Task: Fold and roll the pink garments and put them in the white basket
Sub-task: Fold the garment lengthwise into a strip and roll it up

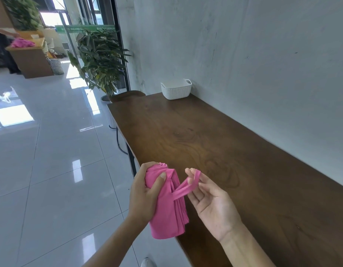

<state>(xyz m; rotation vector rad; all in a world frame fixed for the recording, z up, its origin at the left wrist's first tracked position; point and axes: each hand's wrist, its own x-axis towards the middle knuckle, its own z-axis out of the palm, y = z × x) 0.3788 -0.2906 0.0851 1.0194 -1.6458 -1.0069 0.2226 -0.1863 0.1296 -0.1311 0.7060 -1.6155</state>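
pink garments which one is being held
The rolled pink garment gripped by the left hand, strap hooked on the right hand; the other pink pile lies on the far desk.

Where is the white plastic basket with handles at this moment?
In the head view, the white plastic basket stands at the far end of the brown wooden table, beside the grey wall.

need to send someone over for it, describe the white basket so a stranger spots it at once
Start at the long dark wooden table set against the grey wall. At its far end, close to the wall, stands the white basket. Unlike the dark checked basket on the floor across the room, it is plain white and ribbed, with loop handles at its rim.
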